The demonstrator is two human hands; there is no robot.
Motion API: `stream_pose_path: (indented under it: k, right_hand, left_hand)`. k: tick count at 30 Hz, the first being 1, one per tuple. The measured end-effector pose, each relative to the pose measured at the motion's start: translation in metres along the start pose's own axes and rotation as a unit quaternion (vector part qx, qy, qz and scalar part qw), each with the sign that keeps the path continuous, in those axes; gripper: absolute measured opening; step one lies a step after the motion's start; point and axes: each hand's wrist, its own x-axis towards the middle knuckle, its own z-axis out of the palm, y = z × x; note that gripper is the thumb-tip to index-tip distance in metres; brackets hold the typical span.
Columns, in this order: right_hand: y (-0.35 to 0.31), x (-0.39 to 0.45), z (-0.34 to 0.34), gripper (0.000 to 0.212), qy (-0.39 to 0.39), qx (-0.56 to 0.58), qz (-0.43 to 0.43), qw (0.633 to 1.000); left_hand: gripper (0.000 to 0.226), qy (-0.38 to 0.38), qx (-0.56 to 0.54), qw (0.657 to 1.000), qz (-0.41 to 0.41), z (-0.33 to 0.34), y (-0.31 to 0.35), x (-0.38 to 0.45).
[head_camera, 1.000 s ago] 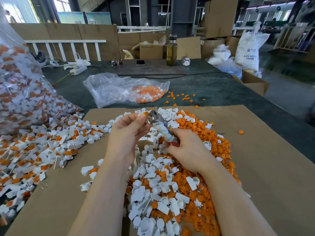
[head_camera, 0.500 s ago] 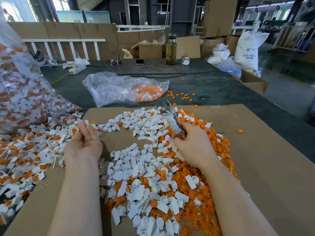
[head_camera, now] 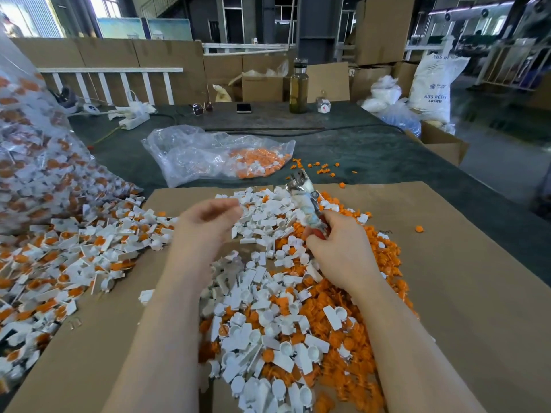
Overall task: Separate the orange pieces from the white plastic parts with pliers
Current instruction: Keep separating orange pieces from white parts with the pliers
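My right hand [head_camera: 340, 251] grips the taped handles of the pliers [head_camera: 304, 201], whose metal jaws point up and away over the heap. My left hand [head_camera: 202, 231] hovers left of the pliers, blurred, with its fingertips drawn together; whether it holds a part I cannot tell. Below both hands lies a heap of loose white plastic parts [head_camera: 262, 317] mixed with orange pieces [head_camera: 351, 338]. Left of that spreads a pile of white parts with orange pieces still in them [head_camera: 74, 257].
Everything lies on a cardboard sheet [head_camera: 477, 293] on a dark green table. A big clear bag of parts [head_camera: 35, 150] leans at the left; a smaller bag [head_camera: 214, 153] lies behind. A few orange pieces [head_camera: 322, 168], a bottle [head_camera: 298, 87] and a phone [head_camera: 244, 107] are farther back.
My left hand left the pliers' jaws, went out to the left pile, and has now swung back toward the middle. My right hand and the pliers shifted slightly right.
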Motion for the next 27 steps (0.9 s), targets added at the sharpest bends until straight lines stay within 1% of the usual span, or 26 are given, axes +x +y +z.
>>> stream_pose_path:
  k: [1, 2, 4, 6, 7, 9, 12, 14, 16, 19, 21, 23, 27]
  right_hand:
    - [0.000, 0.000, 0.000, 0.024, 0.001, -0.001, 0.001, 1.000]
    - [-0.001, 0.000, 0.000, 0.024, 0.003, -0.002, 0.001, 1.000]
    - [-0.001, 0.000, 0.000, 0.026, 0.007, -0.007, 0.000, 1.000]
    - [-0.001, 0.000, 0.000, 0.031, 0.012, -0.010, -0.003, 1.000]
    - [-0.001, -0.001, 0.000, 0.032, 0.014, -0.012, -0.004, 1.000]
    - [-0.002, 0.000, 0.000, 0.033, 0.017, -0.015, -0.002, 1.000]
    - [-0.001, 0.000, 0.000, 0.031, 0.020, -0.012, 0.000, 1.000]
    - [-0.001, 0.000, 0.000, 0.029, 0.019, -0.008, 0.000, 1.000]
    - [-0.001, 0.000, 0.001, 0.028, 0.017, -0.008, 0.001, 1.000]
    - [-0.001, 0.000, 0.001, 0.026, 0.015, -0.012, 0.001, 1.000]
    - [0.000, 0.000, 0.001, 0.025, 0.015, -0.012, 0.000, 1.000]
    - [0.000, 0.000, 0.001, 0.023, 0.015, -0.012, -0.001, 1.000]
    - [0.001, 0.001, 0.001, 0.013, 0.009, -0.008, 0.006, 1.000]
  left_hand:
    - [0.010, -0.035, 0.076, 0.996, 0.042, 0.008, -0.001, -0.004]
    - [0.010, -0.071, 0.141, 0.984, 0.079, 0.016, -0.002, -0.007]
    - [0.011, -0.116, 0.277, 0.942, 0.150, 0.028, -0.009, -0.007]
    - [0.020, -0.128, 0.397, 0.886, 0.204, 0.037, -0.018, -0.005]
    - [0.023, -0.127, 0.435, 0.865, 0.215, 0.040, -0.021, -0.004]
    - [0.024, -0.109, 0.473, 0.846, 0.221, 0.042, -0.025, -0.002]
    - [0.022, -0.050, 0.504, 0.835, 0.216, 0.039, -0.030, 0.000]
    - [0.021, -0.034, 0.511, 0.832, 0.212, 0.037, -0.031, 0.001]
    - [0.024, -0.053, 0.507, 0.835, 0.208, 0.038, -0.032, 0.002]
    - [0.035, -0.095, 0.525, 0.821, 0.202, 0.039, -0.035, 0.003]
    - [0.038, -0.106, 0.533, 0.816, 0.199, 0.040, -0.035, 0.003]
    - [0.035, -0.107, 0.531, 0.817, 0.196, 0.040, -0.035, 0.003]
    - [0.023, -0.108, 0.517, 0.827, 0.196, 0.040, -0.034, 0.002]
